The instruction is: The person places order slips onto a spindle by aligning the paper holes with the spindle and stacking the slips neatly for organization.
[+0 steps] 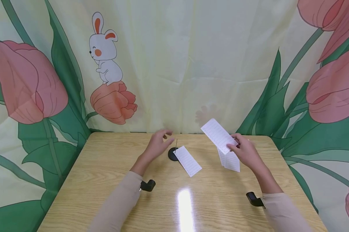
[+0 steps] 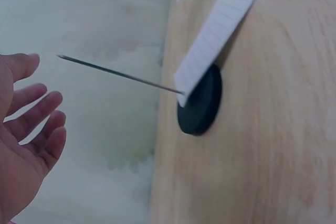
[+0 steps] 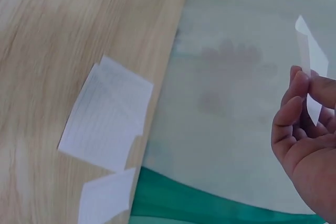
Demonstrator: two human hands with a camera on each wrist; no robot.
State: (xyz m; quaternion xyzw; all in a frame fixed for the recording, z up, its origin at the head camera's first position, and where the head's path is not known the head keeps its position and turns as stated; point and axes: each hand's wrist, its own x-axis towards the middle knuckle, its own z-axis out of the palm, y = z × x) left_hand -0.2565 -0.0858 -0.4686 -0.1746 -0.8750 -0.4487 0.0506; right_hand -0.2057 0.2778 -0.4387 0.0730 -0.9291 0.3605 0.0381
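Note:
A black round base with an upright thin metal spike, a bill spike (image 1: 173,154), stands on the table. One printed paper slip (image 1: 187,161) is pierced on it near one end and lies low against the base. My left hand (image 1: 158,143) hovers beside the spike with loosely bent fingers, holding nothing; the left wrist view shows the bare spike tip (image 2: 60,56) near the fingers. My right hand (image 1: 244,149) pinches another printed slip (image 1: 218,133) by one end between thumb and fingers, raised above the table. Beneath it lie several loose slips (image 3: 107,114).
The wooden table (image 1: 105,180) ends at a back edge against a curtain (image 1: 221,64) printed with tulips and a rabbit. A black wrist camera mount (image 1: 147,185) sits on the left wrist and another (image 1: 254,199) on the right. Light glares on the table front.

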